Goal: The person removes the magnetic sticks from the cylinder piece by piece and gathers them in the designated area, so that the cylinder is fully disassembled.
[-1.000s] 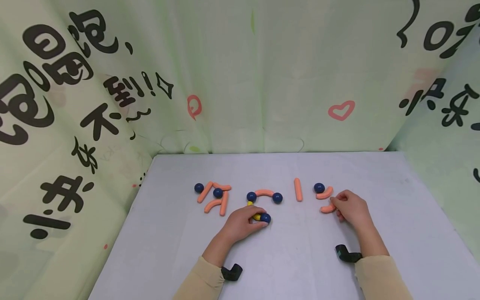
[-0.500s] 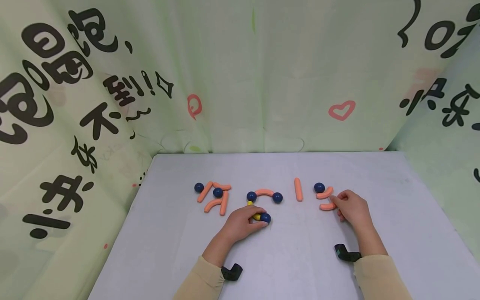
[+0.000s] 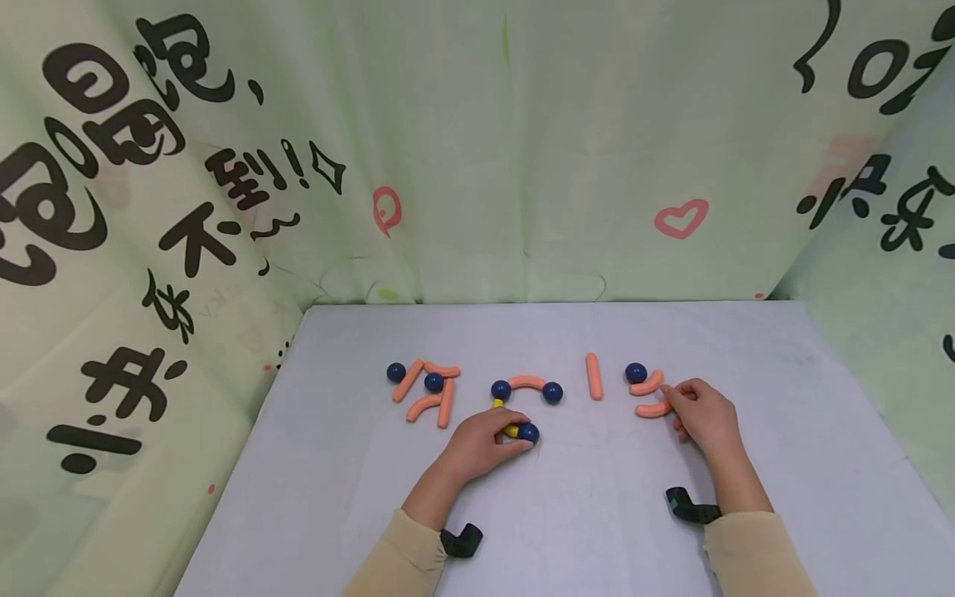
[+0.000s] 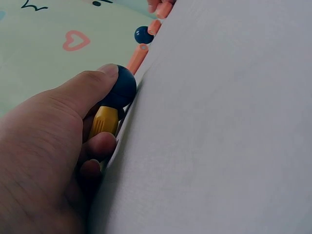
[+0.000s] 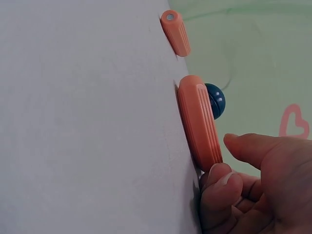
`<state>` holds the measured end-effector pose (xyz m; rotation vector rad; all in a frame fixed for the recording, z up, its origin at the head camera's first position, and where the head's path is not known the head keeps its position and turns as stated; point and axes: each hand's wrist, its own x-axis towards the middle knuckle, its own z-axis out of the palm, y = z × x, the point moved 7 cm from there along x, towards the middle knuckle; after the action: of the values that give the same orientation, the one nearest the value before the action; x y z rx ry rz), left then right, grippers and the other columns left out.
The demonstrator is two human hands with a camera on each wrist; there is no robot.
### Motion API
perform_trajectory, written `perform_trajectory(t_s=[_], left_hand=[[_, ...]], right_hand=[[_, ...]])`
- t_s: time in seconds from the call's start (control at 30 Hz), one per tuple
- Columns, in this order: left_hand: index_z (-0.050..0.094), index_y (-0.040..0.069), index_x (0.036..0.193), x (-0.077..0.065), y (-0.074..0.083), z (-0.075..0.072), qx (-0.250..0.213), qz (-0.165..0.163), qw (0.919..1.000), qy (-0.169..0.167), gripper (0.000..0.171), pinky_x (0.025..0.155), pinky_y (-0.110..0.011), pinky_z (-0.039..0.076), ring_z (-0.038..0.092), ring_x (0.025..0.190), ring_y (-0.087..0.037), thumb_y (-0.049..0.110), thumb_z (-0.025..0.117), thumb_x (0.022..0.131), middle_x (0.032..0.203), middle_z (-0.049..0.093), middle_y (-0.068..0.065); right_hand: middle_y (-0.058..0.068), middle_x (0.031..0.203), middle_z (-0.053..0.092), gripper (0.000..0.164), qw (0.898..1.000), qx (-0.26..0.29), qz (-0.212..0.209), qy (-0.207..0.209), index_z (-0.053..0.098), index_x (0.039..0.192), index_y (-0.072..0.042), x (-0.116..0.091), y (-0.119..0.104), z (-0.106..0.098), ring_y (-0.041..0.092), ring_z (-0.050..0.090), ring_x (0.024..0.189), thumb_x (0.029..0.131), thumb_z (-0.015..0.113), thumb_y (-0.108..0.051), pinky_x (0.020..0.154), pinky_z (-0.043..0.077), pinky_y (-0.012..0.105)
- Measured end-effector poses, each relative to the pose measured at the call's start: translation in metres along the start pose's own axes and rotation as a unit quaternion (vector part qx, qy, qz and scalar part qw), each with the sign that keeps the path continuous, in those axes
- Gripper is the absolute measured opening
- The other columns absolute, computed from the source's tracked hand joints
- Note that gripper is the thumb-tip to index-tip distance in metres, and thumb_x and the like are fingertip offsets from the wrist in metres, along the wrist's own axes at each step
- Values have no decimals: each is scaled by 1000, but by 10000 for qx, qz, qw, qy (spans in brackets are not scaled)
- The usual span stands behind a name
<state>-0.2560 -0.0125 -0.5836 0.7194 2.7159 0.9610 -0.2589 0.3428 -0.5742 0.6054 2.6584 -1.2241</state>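
Note:
My left hand (image 3: 488, 444) grips a short yellow magnetic rod (image 4: 105, 121) and the dark blue ball (image 4: 126, 87) at its end, thumb on the ball. The yellow piece runs partly under the fingers toward another blue ball (image 3: 501, 390). That ball joins a curved orange rod (image 3: 526, 382) and a third blue ball (image 3: 552, 393). My right hand (image 3: 701, 414) is by the right end of a curved orange rod (image 3: 652, 410). In the right wrist view its thumb stands off that rod (image 5: 199, 124), with curled fingertips right at its end. A second curved rod (image 3: 646, 384) lies just behind, against a blue ball (image 3: 636, 373).
A straight orange rod (image 3: 593, 376) lies alone between the hands. Farther left is a figure of several orange rods (image 3: 445, 404) and two blue balls (image 3: 433, 383). All lie on a white-covered table (image 3: 597, 506), with a printed curtain (image 3: 582, 166) behind and at the sides.
The curved orange rod by my right hand has turned to lie more level and moved slightly left. The right hand has drawn back a little rightward. My left hand has stayed put.

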Motion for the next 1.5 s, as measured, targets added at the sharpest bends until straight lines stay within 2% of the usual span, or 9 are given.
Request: perform_trajectory(t_s=[0.27,0.43,0.67,0.73,0.93,1.03,1.13,1.3,1.5], left_hand=[[63,36,126,1,0,-1,-55,199,9997,123,40,65,-18,41,48,73,-1,54,64,91,96,60,16],[63,36,126,1,0,-1,-64,206,9997,148,40,65,-18,41,47,73,-1,54,65,91,96,59,17],[64,36,126,1,1,-2,-54,194,9997,167,40,66,-18,41,48,74,-1,54,65,90,99,60,17],[64,36,126,1,1,-2,-42,195,9997,173,40,66,-18,42,49,74,-1,55,64,91,101,61,17],[63,36,126,0,1,-2,-31,182,9997,151,40,67,-18,42,49,75,-2,54,64,91,102,61,17],[63,36,126,0,1,-1,-13,148,9998,133,41,67,-18,42,49,75,-2,55,64,91,101,60,17],[63,37,127,0,1,-1,9,123,9999,118,41,67,-18,42,49,75,-2,56,63,91,101,61,17],[63,36,128,0,1,-2,50,104,9999,89,42,68,-18,41,49,76,-3,57,63,90,101,61,16],[62,36,128,-1,1,-3,74,113,9999,66,43,67,-18,41,48,75,-2,57,63,91,98,60,16]], right_hand=[[4,68,58,57,9997,-57,25,252,52,121,-4,-2,-5,-3,16,55,54,98,47,-56,51,46,30],[7,70,58,55,9994,-176,-79,280,53,120,-5,-6,-12,-6,20,55,59,99,47,-56,54,43,30],[18,112,59,60,9962,-621,-595,143,55,127,-5,-14,-39,0,27,54,87,99,43,-57,63,43,30],[18,111,61,55,9949,-572,-828,33,55,125,-5,-17,-49,6,26,56,84,100,47,-53,62,46,30],[10,92,63,35,9862,-492,-1545,-318,60,116,-8,-27,-80,38,19,56,65,99,58,-38,56,47,31],[8,96,64,33,9802,-591,-1821,-513,61,117,-9,-33,-94,60,16,54,64,98,60,-36,57,46,31],[9,110,64,38,9763,-617,-1939,-741,59,124,-12,-35,-103,83,17,55,62,96,63,-38,57,46,30],[13,133,56,54,9736,-632,-1985,-937,49,138,-13,-35,-117,110,18,57,75,93,67,-38,64,49,30],[15,134,55,56,9731,-686,-2064,-765,50,136,-9,-30,-126,125,28,57,107,90,71,-35,91,52,45]])
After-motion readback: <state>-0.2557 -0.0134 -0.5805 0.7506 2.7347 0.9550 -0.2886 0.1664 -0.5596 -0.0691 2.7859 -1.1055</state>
